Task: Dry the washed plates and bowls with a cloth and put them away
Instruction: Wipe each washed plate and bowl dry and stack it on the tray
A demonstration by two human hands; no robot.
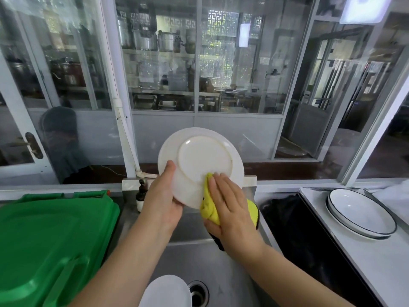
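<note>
I hold a white plate (pixel 203 158) tilted up over the sink, its underside facing me. My left hand (pixel 163 196) grips its lower left rim, thumb on the back. My right hand (pixel 230 207) presses a yellow cloth (pixel 209 209) with a dark edge against the plate's lower right part. Another white plate (pixel 166 292) lies in the steel sink (pixel 190 255) below, beside the drain (pixel 198 294). Two black-rimmed white dishes (pixel 360 212) are stacked on the white counter (pixel 376 262) at the right.
A green plastic bin lid (pixel 48 242) fills the left side. A dark pump bottle (pixel 141 193) stands at the sink's back edge. A black surface (pixel 309 240) lies between sink and counter. Glass partition walls (pixel 221 63) rise behind the sink.
</note>
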